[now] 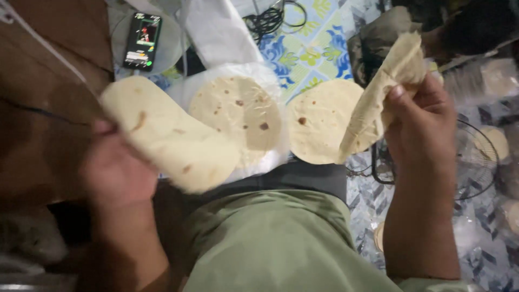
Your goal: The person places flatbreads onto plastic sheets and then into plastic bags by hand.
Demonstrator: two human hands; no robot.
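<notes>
phone (142, 41) behind stack (238, 111), fan (476, 157) right

phone (142, 40), black cables (270, 19), fan grille (476, 157)

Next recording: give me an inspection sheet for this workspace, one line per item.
Surface: floral blue mat, patterned floor covering on the right.
Job's things: folded flatbread in the left hand; folded flatbread in the right hand; flat stack on white plastic; another flat stack beside it.
Clutter: lit phone, white cloth.
Grips: both hands shut on flatbreads.
Cables: black coil at top; thin cable on the left.
Surroundings: fan grille on the right; the person's green garment below.
</notes>
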